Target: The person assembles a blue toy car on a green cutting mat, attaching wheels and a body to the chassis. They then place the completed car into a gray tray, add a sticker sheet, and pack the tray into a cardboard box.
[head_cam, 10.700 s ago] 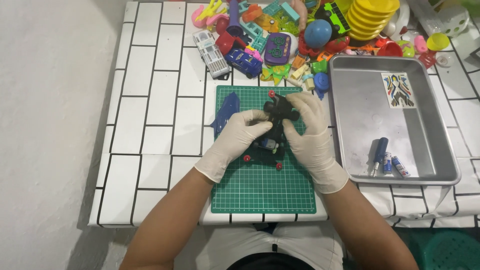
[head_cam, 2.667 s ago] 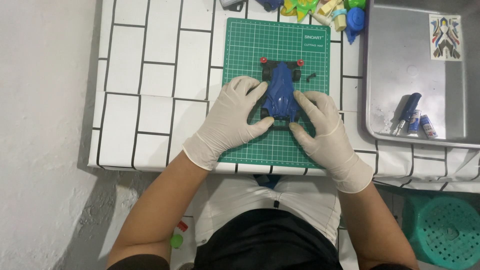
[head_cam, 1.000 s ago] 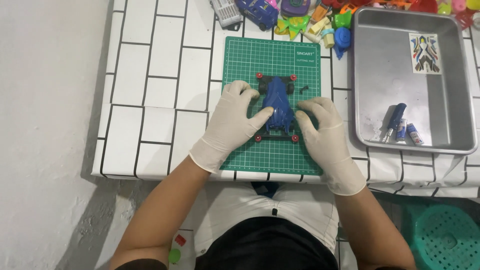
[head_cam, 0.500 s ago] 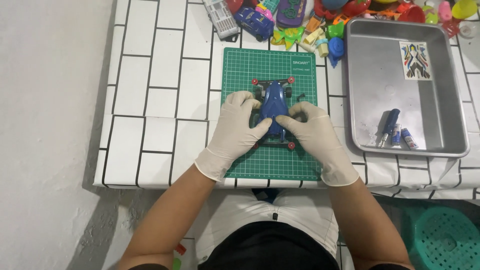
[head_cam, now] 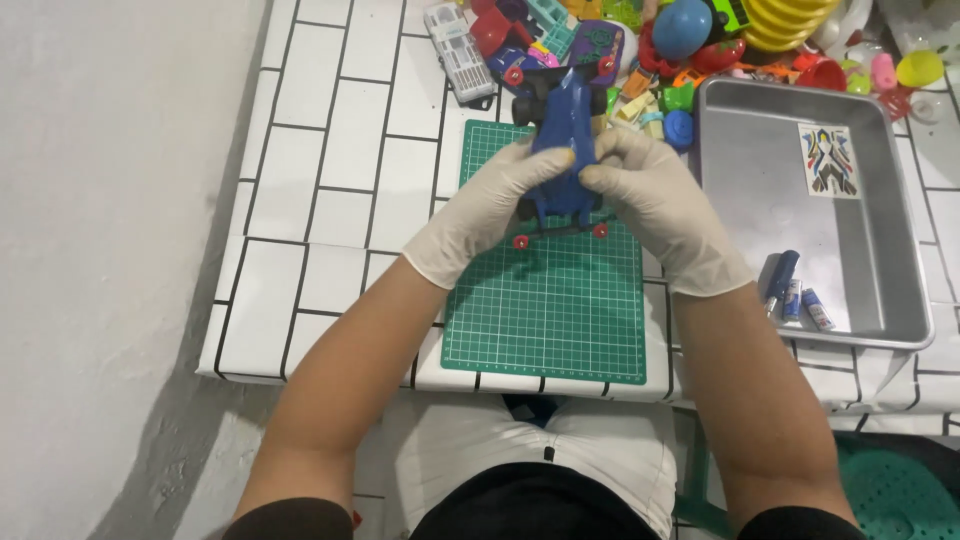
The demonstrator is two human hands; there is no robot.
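A blue toy race car [head_cam: 562,150] with black wheels and small red rollers is lifted off the green cutting mat [head_cam: 548,310], its nose pointing away from me. My left hand [head_cam: 478,214], in a white glove, grips its left side. My right hand [head_cam: 658,205], also gloved, holds its right side. Both thumbs rest on the blue body shell.
A metal tray [head_cam: 880,240] at the right holds a sticker sheet [head_cam: 829,160], a blue tool [head_cam: 779,277] and small tubes. A heap of colourful plastic toys [head_cam: 640,50] lies along the far edge of the white tiled counter [head_cam: 330,190]. A grey wall stands at left.
Both hands have lifted the blue car off the mat and raised it toward the far end. Half a second ago it lay flat on the mat under my hands.
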